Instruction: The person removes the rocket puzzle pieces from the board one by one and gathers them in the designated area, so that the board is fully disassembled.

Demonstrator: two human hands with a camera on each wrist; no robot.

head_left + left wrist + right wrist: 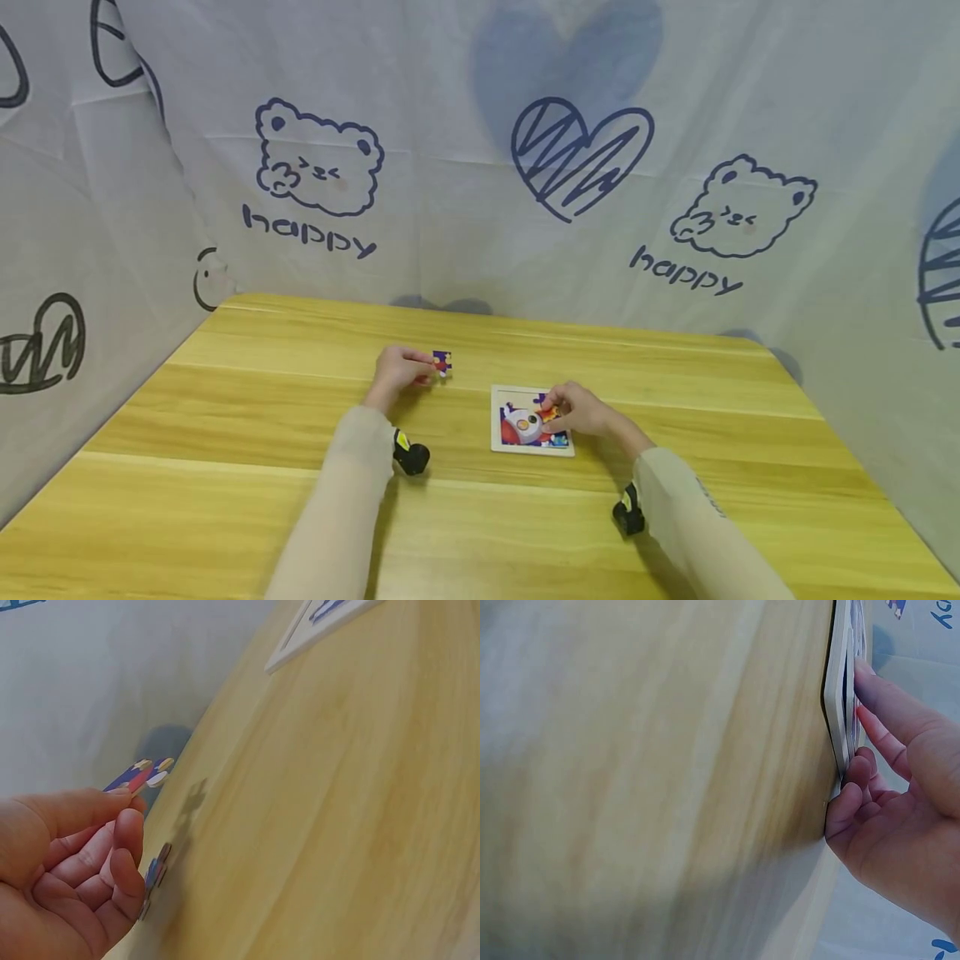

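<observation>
My left hand [402, 368] pinches a purple and red jigsaw piece [139, 777] between thumb and forefinger, above the table's far half. Past its curled lower fingers, a second jigsaw piece [155, 876] shows low by the table surface in the left wrist view. To the right lies a white-framed puzzle board [496, 421] with a big white cartoon figure and a bare cream patch in its upper part. At the board's right side, my right hand [583, 410] holds an orange jigsaw piece [551, 413] between thumb and forefinger; its other fingers curl by the frame's edge.
The wooden table [465, 533] reaches back to a white cloth [450, 167] printed with bears and hearts, which also hangs along both sides. Black wrist cameras are strapped to the left sleeve [348, 475] and the right sleeve [678, 492].
</observation>
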